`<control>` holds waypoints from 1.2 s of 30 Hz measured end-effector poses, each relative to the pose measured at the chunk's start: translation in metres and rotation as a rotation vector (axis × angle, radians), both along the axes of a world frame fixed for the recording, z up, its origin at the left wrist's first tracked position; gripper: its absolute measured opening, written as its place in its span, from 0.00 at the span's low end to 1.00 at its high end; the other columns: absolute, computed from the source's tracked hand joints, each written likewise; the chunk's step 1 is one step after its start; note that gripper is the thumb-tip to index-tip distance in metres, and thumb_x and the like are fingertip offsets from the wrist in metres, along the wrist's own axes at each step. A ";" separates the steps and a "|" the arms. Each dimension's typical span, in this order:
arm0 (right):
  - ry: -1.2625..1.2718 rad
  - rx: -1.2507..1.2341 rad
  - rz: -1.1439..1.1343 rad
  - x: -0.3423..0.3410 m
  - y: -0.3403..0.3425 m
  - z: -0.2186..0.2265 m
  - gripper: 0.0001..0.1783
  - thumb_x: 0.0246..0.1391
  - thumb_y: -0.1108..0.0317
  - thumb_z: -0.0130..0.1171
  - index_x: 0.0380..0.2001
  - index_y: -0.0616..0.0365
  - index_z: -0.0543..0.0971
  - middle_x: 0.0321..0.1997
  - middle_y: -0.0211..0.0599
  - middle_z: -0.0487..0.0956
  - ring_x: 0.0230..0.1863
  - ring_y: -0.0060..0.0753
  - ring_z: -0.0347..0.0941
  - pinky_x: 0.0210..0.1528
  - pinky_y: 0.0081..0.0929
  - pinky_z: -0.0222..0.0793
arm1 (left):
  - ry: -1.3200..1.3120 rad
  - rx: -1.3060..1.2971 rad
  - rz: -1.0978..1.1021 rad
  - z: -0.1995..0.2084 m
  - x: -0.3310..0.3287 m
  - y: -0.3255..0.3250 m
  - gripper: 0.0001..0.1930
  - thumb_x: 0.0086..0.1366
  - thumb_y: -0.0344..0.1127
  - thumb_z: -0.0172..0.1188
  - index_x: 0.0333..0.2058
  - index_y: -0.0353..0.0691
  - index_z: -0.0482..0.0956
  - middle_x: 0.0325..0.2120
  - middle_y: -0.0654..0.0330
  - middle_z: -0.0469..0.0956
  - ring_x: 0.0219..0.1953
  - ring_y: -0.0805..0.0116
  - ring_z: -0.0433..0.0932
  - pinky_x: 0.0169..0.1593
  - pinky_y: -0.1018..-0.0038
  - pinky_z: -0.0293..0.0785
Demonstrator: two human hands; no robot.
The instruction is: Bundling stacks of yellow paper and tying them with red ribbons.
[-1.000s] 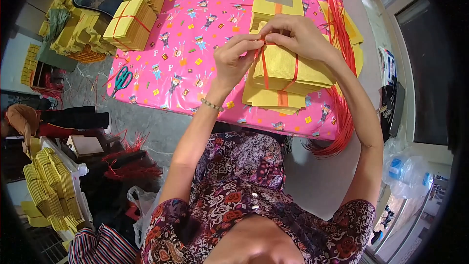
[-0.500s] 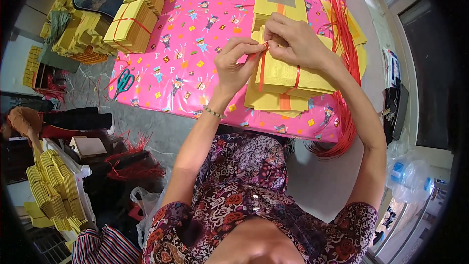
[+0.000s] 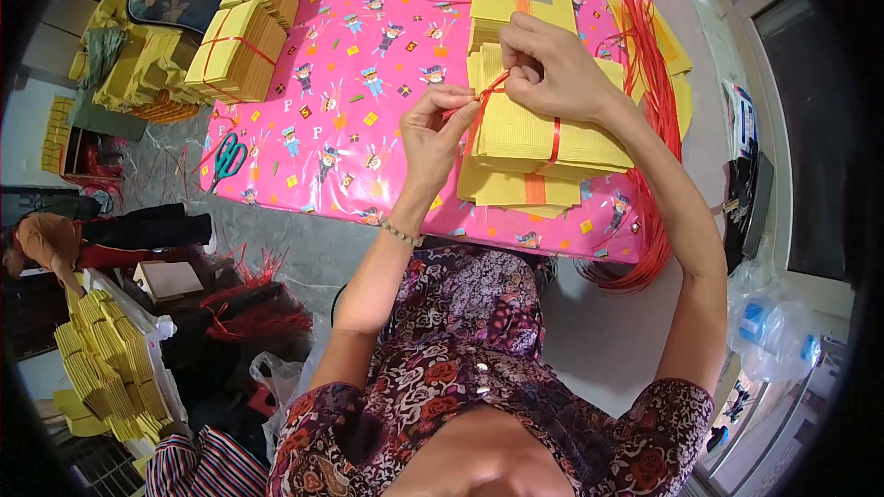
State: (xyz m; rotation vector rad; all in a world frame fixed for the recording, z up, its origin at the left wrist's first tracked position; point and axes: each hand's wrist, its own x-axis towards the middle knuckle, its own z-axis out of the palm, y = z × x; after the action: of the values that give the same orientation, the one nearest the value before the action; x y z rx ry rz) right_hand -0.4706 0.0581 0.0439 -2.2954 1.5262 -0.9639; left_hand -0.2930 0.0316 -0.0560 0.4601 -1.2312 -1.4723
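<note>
Left hand (image 3: 427, 145) and right hand (image 3: 560, 72) now farther apart, both pinching ribbon (image 3: 494, 86). Seems to be tightening round the stack (image 3: 521, 136).

It looks like a small workshop. Tied yellow bundles (image 3: 241, 53) and scissors (image 3: 229, 159) lie left of the left hand (image 3: 436, 129); red ribbons (image 3: 657, 115) hang right of the right hand (image 3: 558, 74).
</note>
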 end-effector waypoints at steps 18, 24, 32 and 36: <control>-0.858 0.075 -0.616 -0.098 0.093 -0.071 0.15 0.58 0.61 0.53 0.43 0.59 0.74 0.44 0.31 0.74 0.47 0.22 0.69 0.52 0.26 0.64 | -0.212 0.341 -0.267 0.022 0.006 0.014 0.34 0.65 0.56 0.47 0.62 0.39 0.57 0.59 0.57 0.61 0.58 0.65 0.62 0.60 0.66 0.56; -1.418 0.442 -0.401 -0.024 0.117 -0.030 0.28 0.59 0.58 0.49 0.58 0.63 0.63 0.58 0.36 0.68 0.60 0.29 0.61 0.62 0.25 0.53 | -0.241 0.403 -0.479 0.038 0.004 0.011 0.43 0.63 0.52 0.53 0.66 0.40 0.39 0.64 0.55 0.50 0.65 0.66 0.52 0.64 0.66 0.49; -0.979 0.135 -0.212 -0.009 0.136 -0.033 0.40 0.51 0.74 0.51 0.65 0.66 0.46 0.68 0.44 0.52 0.70 0.35 0.44 0.69 0.30 0.37 | -0.411 -0.113 -0.363 0.035 0.022 0.035 0.48 0.59 0.29 0.59 0.66 0.38 0.30 0.65 0.53 0.45 0.66 0.65 0.49 0.65 0.69 0.49; -0.999 0.072 -0.173 -0.002 0.137 -0.086 0.41 0.49 0.83 0.47 0.66 0.63 0.44 0.68 0.45 0.49 0.70 0.36 0.43 0.69 0.32 0.36 | -0.531 -0.249 -0.250 -0.017 0.032 0.045 0.50 0.58 0.26 0.57 0.65 0.38 0.25 0.67 0.50 0.39 0.66 0.62 0.49 0.65 0.66 0.50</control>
State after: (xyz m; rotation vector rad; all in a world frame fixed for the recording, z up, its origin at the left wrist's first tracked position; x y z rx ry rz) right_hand -0.4722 0.1953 -0.0424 -1.2435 1.2385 -1.6912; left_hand -0.2611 0.0761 -0.0732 0.5631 -1.9262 -1.4207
